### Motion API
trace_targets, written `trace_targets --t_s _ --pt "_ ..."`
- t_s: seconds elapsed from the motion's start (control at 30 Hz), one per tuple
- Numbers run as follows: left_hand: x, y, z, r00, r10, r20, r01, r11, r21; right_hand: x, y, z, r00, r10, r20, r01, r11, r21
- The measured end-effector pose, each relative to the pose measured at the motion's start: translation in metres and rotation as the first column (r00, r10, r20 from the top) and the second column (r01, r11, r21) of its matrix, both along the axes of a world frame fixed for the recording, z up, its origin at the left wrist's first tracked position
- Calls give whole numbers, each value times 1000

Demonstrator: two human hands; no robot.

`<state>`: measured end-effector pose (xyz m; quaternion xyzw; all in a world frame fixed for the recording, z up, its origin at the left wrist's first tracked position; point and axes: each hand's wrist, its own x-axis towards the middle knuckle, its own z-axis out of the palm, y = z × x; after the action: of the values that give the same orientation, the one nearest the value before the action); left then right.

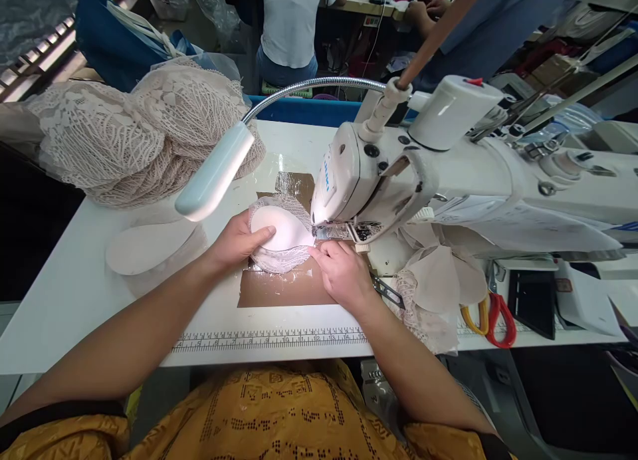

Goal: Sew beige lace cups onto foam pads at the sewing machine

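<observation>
A white padded cup (284,230) edged with pale lace lies on the white table (74,280), right at the needle of the white sewing machine (359,174). My left hand (238,242) grips the cup's left side, thumb on top of the padding. My right hand (343,274) presses down on the lace edge just in front of the presser foot, fingers curled together. A brown taped patch (289,290) lies under the work.
A big heap of beige lace pieces (139,134) sits at the back left, a flat stack of oval pads (147,246) beside it. The gooseneck lamp (214,174) hangs over the work. Finished pieces (433,287) and scissors (491,317) lie right. Other people sit behind.
</observation>
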<state>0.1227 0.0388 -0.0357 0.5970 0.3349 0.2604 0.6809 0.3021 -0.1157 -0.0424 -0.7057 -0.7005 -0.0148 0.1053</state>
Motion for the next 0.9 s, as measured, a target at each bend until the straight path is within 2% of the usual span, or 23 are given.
trace_targets --t_s 0.13,0.27,0.33,0.43,0.57,0.67,0.73,0.8,0.83,0.9 --pt "-4 4 1 997 -14 -70 13 1000 -16 -3 0 2 998 -41 47 43 999 -29" --pt "-10 11 7 968 -106 -228 108 994 -4 -3 1 4 993 -93 74 97 993 -62" --pt "-14 16 12 911 -187 -368 199 980 -5 -2 2 3 991 -105 83 110 992 -64" --pt "-20 24 19 775 -292 -560 341 940 -18 0 2 -1 991 -112 77 115 992 -48" --pt "-32 31 34 625 -271 -732 479 874 85 3 1 -5 992 -117 37 118 993 -15" --pt "-43 27 56 519 -130 -845 568 791 227 6 -1 -5 992 -125 -25 125 992 25" --pt "-48 20 72 523 -32 -852 597 727 339 6 -2 -4 991 -115 -68 118 992 46" --pt "-46 10 83 616 -10 -788 611 637 470 5 -2 -2 992 -86 -92 91 995 48" --pt "-43 6 86 679 -19 -734 609 573 549 4 -2 -1 993 -73 -95 77 996 40" --pt "-29 -1 81 785 -67 -616 586 402 703 2 -1 1 995 -58 -81 59 998 13"
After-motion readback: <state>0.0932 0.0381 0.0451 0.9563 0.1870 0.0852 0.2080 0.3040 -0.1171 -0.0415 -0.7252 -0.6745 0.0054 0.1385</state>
